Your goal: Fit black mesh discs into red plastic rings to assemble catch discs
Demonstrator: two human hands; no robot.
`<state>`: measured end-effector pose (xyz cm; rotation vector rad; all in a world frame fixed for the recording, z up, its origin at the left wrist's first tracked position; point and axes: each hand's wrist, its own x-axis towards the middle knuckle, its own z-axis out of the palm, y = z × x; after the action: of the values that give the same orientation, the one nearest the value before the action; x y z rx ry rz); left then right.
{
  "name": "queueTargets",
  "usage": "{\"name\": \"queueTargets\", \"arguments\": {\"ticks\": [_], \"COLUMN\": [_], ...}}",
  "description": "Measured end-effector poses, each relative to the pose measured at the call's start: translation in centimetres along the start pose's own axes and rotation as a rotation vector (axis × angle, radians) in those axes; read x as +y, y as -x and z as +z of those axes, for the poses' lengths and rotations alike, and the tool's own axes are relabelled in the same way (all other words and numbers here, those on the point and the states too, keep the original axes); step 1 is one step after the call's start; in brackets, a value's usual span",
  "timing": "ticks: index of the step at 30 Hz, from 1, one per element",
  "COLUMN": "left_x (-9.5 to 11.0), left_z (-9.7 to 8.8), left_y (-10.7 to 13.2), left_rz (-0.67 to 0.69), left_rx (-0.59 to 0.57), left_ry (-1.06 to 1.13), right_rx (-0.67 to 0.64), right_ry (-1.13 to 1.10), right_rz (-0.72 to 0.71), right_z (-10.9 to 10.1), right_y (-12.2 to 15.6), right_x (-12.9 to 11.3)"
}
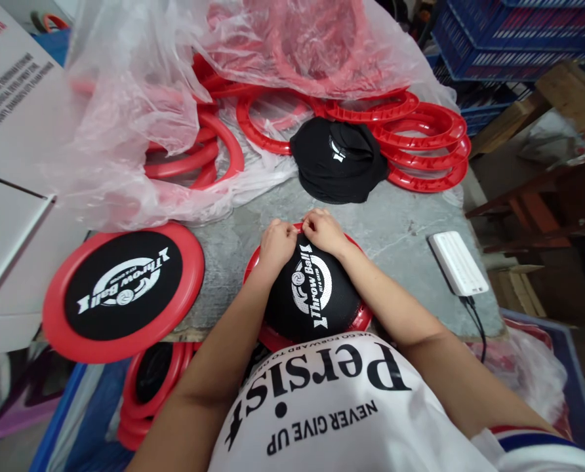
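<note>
Head view: at the centre, a black cover [312, 288] lies over a red ring [364, 319]; my left hand [279, 242] and right hand [324, 232] hold the cover's far edge with pinched fingers. Beyond, upper centre, black cloth [334, 174] rests on the worktop [385, 219].

Serves as a grey counter [395, 219], bearing plastic sheeting [130, 187], red rings [423, 184], black cloth [334, 177], a red-rimmed disc [130, 275] and a white device [460, 262].

Held disc [312, 288] partly behind shirt [332, 406]
</note>
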<state>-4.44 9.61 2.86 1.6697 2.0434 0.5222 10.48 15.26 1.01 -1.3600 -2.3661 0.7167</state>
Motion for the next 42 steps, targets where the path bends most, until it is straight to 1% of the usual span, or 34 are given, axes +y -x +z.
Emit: {"name": "queueTargets", "arguments": {"ticks": [1, 3, 5, 6, 8, 11, 14, 19, 23, 26, 29, 33, 37, 42], "left_x": [-0.4, -1.2, -1.9, -2.2, -2.7, -2.9, -2.8, -2.5, -2.1, -2.0, -2.1, -2.4, -2.6, -2.6], "left_z": [-0.3, -0.8, -1.0, -1.0, -0.8, -0.3, -0.2, -0.5, -0.7, -0.6, -0.3, 0.1, 0.0, 0.1], "left_y": [0.3, 1.2, 2.1, 2.6, 3.1, 3.3, 3.1, 3.0, 2.9, 2.8, 2.8, 2.9, 3.0, 2.7], "left_rz": [0.023, 0.069, 0.104, 0.113, 0.119, 0.120, 0.117, 0.100, 0.072, 0.035, 0.030, 0.035, 0.070, 0.033], "left_rx": [0.005, 0.079, 0.161, 0.175, 0.138, 0.070, 0.069, 0.062, 0.063, 0.061, 0.092, 0.143, 0.132, 0.139], "left_ry": [0.044, 0.077, 0.017, -0.028, -0.095, -0.123, -0.101, -0.094, -0.061, -0.025, -0.028, 0.006, 0.067, 0.045], "right_rx": [0.037, 0.123, 0.192, 0.205, 0.186, 0.079, 0.011, -0.012, -0.032, -0.042, -0.035, -0.034, -0.040, -0.020], "right_ry": [0.014, 0.024, -0.002, -0.027, -0.082, -0.118, -0.095, -0.024, -0.063, -0.070, -0.074, -0.120, -0.139, -0.185], "right_rz": [-0.013, -0.076, -0.156, -0.186, -0.212, -0.205, -0.179, -0.147, -0.120, -0.068, -0.032, -0.061, -0.083, -0.080], "right_z": [0.0, -0.1, -0.1, -0.1, 0.1, 0.5, 0.7, 0.6, 0.7, 0.8, 0.8, 0.6, 0.6, 1.1], "right_y": [0.2, 0.6, 0.9, 0.9, 0.9, 0.6, 0.5, 0.3, -0.2, -0.5, -0.7, -0.6, -0.6, -0.8], "right_x": [-0.1, -0.5, -0.9, -1.1, -1.4, -1.7, -1.8, -1.9, -1.8, -1.8, -2.0, -2.0, -1.8, -1.4]}}
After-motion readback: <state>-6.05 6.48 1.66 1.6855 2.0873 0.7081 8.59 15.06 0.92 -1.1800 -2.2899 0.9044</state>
